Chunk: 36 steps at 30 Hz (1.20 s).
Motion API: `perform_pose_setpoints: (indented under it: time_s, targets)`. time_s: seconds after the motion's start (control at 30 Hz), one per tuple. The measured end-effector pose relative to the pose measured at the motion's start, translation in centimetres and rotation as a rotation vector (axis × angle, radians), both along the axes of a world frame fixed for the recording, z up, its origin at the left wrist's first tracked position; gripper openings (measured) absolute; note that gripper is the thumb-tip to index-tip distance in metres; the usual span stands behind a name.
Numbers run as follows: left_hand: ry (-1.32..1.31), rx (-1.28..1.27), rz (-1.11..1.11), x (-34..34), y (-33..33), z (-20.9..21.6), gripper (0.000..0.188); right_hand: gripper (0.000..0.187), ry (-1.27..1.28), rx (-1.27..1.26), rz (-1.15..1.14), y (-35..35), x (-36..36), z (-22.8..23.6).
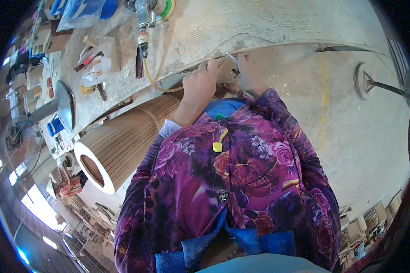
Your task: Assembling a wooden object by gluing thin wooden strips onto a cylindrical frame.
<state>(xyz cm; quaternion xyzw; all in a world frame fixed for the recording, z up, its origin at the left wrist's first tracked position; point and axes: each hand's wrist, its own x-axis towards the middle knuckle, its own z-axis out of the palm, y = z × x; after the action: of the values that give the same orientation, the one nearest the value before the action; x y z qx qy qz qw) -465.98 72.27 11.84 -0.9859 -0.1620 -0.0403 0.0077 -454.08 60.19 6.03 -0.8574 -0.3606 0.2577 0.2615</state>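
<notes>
Tally on my feed: one left hand (199, 87), one right hand (251, 78), one slatted cylinder (132, 129).
Hands at 12 and 1 o'clock, cylinder at 9. Also logging one yellow hose (148, 78) and one hose-fed tool (142, 22) at 11, one white container (108, 51) at 10, one round disc (67, 107) plus one cage fan (19, 140) at 9, one round base (361, 84) and one yellow floor stripe (324, 93) at 2, one floral jacket (255, 182) at 6. Slim pale pieces (232, 57) at the fingertips: too small for me to count.
</notes>
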Motion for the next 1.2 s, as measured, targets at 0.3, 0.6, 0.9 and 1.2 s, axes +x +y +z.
perform_pose_setpoints:
  time_s: [0.3, 0.6, 0.9, 1.2]
  targets:
    - [0.045, 0.028, -0.002, 0.0, 1.9, 0.0, 0.015, 0.040, 0.011, 0.033, 0.000, 1.6, 0.0, -0.2]
    - [0.092, 0.000, -0.011, 0.8, 3.9, -0.1, 0.017, 0.040, 0.051, 0.093, -0.056, 3.7, 0.4, -1.7]
    - [0.223, -0.167, 0.048, 1.1, 4.6, -0.5, 0.025, 0.034, 0.059, 0.063, 0.033, 3.8, 0.7, -0.6]
    - [0.157, -0.403, 0.196, -1.5, 5.4, 0.4, 0.023, 0.037, 0.197, -0.030, 0.007, 2.5, 0.9, -1.7]
